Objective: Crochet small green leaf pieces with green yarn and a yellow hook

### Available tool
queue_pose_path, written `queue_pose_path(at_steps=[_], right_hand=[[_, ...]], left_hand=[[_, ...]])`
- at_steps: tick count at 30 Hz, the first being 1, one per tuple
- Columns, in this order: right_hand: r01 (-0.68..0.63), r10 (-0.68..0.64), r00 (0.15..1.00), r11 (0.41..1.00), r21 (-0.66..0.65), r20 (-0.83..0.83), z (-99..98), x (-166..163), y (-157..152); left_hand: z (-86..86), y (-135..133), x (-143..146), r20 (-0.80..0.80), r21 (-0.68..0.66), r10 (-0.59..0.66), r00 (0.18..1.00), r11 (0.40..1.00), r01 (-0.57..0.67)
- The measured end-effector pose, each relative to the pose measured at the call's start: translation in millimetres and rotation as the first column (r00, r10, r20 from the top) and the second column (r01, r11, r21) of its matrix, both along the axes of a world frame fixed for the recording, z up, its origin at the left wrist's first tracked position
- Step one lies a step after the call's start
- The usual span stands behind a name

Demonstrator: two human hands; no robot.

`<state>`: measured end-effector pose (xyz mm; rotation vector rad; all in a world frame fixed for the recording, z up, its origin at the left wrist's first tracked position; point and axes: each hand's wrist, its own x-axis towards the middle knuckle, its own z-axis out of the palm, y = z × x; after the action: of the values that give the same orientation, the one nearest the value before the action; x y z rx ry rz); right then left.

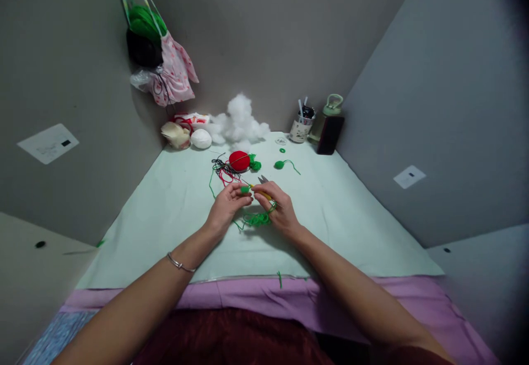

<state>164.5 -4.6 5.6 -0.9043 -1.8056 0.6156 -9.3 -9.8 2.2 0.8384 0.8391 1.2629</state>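
Observation:
My left hand (226, 205) pinches a small green crochet piece (245, 189) between thumb and fingers. My right hand (278, 206) is closed on a yellow-handled crochet hook (261, 193) whose tip meets the green piece. Loose green yarn (255, 220) trails from the right hand onto the pale green cloth (165, 216). Small scissors (263, 178) lie just beyond the hands.
A red crochet ball (239, 160) with green bits and tangled red and black threads (222, 171) lie further back. A small green ball with a tail (280, 164), white stuffing (239, 119), a cup of pens (301, 127), a bottle (326, 118) and hanging bags (157, 51) stand near the walls.

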Motion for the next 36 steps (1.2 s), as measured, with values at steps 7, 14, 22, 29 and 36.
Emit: queue_pose_path(at_steps=[7, 14, 22, 29, 36], right_hand=[[0.016, -0.040, 0.989, 0.987, -0.160, -0.144, -4.1, 1, 4], [0.054, -0.096, 0.978, 0.975, -0.218, -0.186, -6.1, -1, 8], [0.246, -0.250, 0.966, 0.967, -0.063, -0.072, -6.6, 7, 11], [0.398, -0.416, 0.894, 0.908, 0.133, 0.164, -3.3, 10, 12], [0.431, -0.454, 0.851, 0.891, 0.143, 0.264, 6.1, 21, 17]], left_hand=[[-0.1, -6, 5, -0.145, 0.130, 0.005, 0.989, 0.991, 0.014], [0.1, -17, 9, -0.331, 0.296, 0.092, 0.939, 0.955, 0.011], [3.1, -23, 10, -0.429, 0.304, -0.011, 0.903, 0.940, 0.156], [6.0, -30, 14, -0.453, 0.263, -0.335, 0.826, 0.835, 0.483], [21.2, -27, 1, -0.412, 0.150, -0.726, 0.552, 0.543, 0.826]])
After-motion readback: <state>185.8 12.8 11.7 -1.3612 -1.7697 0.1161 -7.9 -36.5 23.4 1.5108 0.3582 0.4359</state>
